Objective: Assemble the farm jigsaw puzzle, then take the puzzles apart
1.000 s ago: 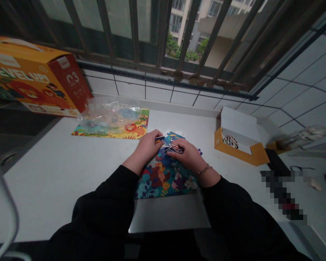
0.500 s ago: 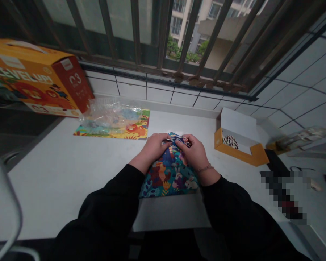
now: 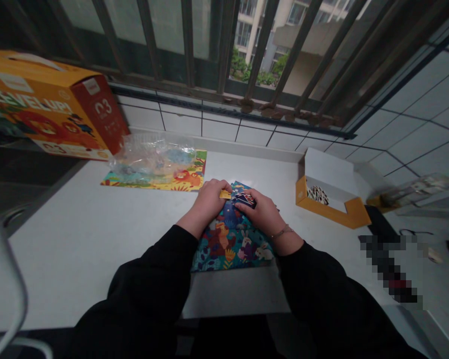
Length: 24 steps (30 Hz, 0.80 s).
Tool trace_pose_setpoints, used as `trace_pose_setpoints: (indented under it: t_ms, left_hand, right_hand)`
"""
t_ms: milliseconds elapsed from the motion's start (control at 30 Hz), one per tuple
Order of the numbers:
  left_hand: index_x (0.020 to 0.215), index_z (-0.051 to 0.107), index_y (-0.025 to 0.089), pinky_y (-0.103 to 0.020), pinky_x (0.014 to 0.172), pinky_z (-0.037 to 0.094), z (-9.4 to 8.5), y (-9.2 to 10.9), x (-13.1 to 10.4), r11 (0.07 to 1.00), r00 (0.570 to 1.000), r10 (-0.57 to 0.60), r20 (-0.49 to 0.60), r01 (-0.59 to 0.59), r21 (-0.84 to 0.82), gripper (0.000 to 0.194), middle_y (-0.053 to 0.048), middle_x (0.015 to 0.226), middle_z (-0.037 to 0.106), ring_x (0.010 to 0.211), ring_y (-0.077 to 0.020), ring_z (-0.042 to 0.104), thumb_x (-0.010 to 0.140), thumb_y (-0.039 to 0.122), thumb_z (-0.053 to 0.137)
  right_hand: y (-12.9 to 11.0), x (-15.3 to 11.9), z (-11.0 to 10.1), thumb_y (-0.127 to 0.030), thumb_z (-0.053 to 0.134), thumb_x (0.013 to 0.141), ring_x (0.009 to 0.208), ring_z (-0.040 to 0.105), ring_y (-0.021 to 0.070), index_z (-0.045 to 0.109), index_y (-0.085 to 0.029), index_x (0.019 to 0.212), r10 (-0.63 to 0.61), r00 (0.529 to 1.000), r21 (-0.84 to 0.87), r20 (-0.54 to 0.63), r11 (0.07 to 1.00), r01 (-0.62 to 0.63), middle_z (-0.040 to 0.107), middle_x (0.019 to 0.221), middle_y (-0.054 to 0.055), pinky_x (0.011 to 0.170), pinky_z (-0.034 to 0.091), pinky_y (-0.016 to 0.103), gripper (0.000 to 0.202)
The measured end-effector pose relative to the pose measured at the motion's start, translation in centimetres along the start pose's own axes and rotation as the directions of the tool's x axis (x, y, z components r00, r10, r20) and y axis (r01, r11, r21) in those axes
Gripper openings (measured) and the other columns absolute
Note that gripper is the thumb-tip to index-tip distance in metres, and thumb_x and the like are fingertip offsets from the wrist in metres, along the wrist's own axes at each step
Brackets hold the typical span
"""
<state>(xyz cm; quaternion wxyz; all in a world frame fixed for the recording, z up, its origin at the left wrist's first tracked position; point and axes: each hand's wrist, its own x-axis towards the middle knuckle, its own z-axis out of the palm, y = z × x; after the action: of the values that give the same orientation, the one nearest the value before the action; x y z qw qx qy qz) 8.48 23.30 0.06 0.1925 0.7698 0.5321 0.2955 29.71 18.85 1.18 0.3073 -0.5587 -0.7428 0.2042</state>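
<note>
A dark teal picture sheet with rabbits and a bear lies on the white counter between my forearms. Over its upper left part, my left hand pinches a small yellow piece. My right hand is closed on several small dark blue pieces with white and red marks, above the sheet's upper right part. A small gap separates the hands. The fingers hide part of the pieces and the sheet's top corners.
An orange carton stands at the back left. Beside it, clear plastic packaging rests on a yellow picture board. An open yellow box holding striped pieces sits at the right. Barred windows are behind.
My hands have drawn slightly apart. A yellow piece now shows in my left hand, and the dark pieces are in my right hand alone.
</note>
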Motion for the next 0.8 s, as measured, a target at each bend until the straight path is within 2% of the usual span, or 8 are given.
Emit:
trace_pose_setpoints:
  t_ms: [133, 233, 300, 400, 467, 533, 667, 800]
  left_hand:
    - [0.092, 0.07, 0.024, -0.036, 0.087, 0.052, -0.2, 0.1, -0.2, 0.969, 0.998, -0.039, -0.054, 0.024, -0.248, 0.008, -0.004, 0.095, 0.074, 0.094, -0.0234, 0.068, 0.089, 0.016, 0.069]
    - [0.091, 0.067, 0.025, -0.035, 0.083, 0.052, -0.4, 0.2, -0.4, 0.938, 0.997, -0.073, -0.038, 0.055, -0.343, 0.004, -0.002, 0.09, 0.073, 0.087, -0.0217, 0.067, 0.092, 0.023, 0.071]
    - [0.091, 0.067, 0.025, -0.036, 0.085, 0.052, -0.5, 0.2, -0.4, 0.953, 0.997, -0.066, -0.033, 0.053, -0.299, 0.005, -0.003, 0.092, 0.074, 0.089, -0.0225, 0.067, 0.093, 0.024, 0.071]
    - [0.093, 0.069, 0.024, -0.042, 0.093, 0.051, -0.6, 0.3, -0.3, 0.998, 0.999, -0.025, -0.026, 0.023, -0.06, 0.004, -0.007, 0.097, 0.074, 0.098, -0.0276, 0.066, 0.095, 0.025, 0.072]
    - [0.095, 0.069, 0.023, -0.045, 0.095, 0.05, -0.5, 0.4, -0.3, 0.996, 1.0, 0.003, 0.001, -0.003, 0.093, 0.007, -0.01, 0.1, 0.073, 0.102, -0.0313, 0.064, 0.096, 0.029, 0.073]
    - [0.095, 0.07, 0.022, -0.045, 0.096, 0.049, -0.3, 0.5, -0.3, 0.986, 0.999, 0.024, 0.029, -0.029, 0.162, 0.007, -0.012, 0.102, 0.073, 0.105, -0.0328, 0.063, 0.095, 0.029, 0.073]
    - [0.092, 0.069, 0.023, -0.045, 0.096, 0.049, 0.2, 0.4, -0.3, 0.995, 0.999, 0.024, 0.037, -0.027, 0.093, 0.004, -0.01, 0.1, 0.074, 0.104, -0.0318, 0.063, 0.093, 0.022, 0.073]
    - [0.087, 0.069, 0.024, -0.044, 0.094, 0.05, 0.3, 0.1, -0.1, 1.0, 0.999, -0.005, 0.036, 0.006, -0.03, 0.01, -0.007, 0.094, 0.075, 0.099, -0.0299, 0.064, 0.086, 0.015, 0.075]
  right_hand:
    - [0.0, 0.0, 0.1, -0.041, 0.086, 0.09, 0.095, 0.074, 0.0253, 0.076, -0.025, 0.118, 0.027, 1.0, 0.046, -0.016, 0.999, -0.026, 0.081, 0.106, 0.005, 0.086, 0.055, 0.038, 0.033]
    - [0.3, 0.1, 0.2, -0.042, 0.087, 0.089, 0.095, 0.074, 0.0246, 0.078, -0.025, 0.114, 0.022, 0.999, 0.089, -0.027, 0.996, -0.019, 0.081, 0.105, 0.005, 0.088, 0.056, 0.039, 0.031]
    - [0.5, 0.3, 0.3, -0.04, 0.088, 0.089, 0.101, 0.074, 0.0253, 0.079, -0.024, 0.111, 0.0, 0.999, 0.087, -0.034, 0.996, 0.003, 0.08, 0.109, 0.006, 0.093, 0.056, 0.041, 0.029]
    - [0.8, 0.5, 0.5, -0.036, 0.089, 0.089, 0.109, 0.073, 0.0263, 0.079, -0.024, 0.111, -0.052, 0.998, 0.065, -0.017, 0.996, 0.054, 0.08, 0.116, 0.007, 0.1, 0.056, 0.044, 0.027]
    - [0.9, 0.6, 0.7, -0.036, 0.089, 0.089, 0.117, 0.073, 0.0279, 0.079, -0.024, 0.115, -0.08, 0.997, 0.042, 0.0, 0.996, 0.08, 0.08, 0.122, 0.009, 0.106, 0.056, 0.047, 0.03]
    - [1.0, 0.6, 0.9, -0.037, 0.09, 0.089, 0.125, 0.071, 0.0306, 0.079, -0.024, 0.121, -0.084, 0.996, 0.01, 0.008, 0.996, 0.084, 0.079, 0.129, 0.012, 0.112, 0.054, 0.051, 0.036]
    - [1.1, 0.6, 1.1, -0.039, 0.087, 0.092, 0.13, 0.071, 0.033, 0.078, -0.024, 0.13, -0.061, 0.998, -0.026, 0.019, 0.998, 0.061, 0.077, 0.135, 0.013, 0.115, 0.054, 0.053, 0.042]
    - [1.2, 0.7, 1.1, -0.039, 0.088, 0.091, 0.127, 0.07, 0.0324, 0.078, -0.023, 0.127, -0.069, 0.997, -0.022, 0.016, 0.997, 0.069, 0.077, 0.132, 0.014, 0.113, 0.054, 0.053, 0.041]
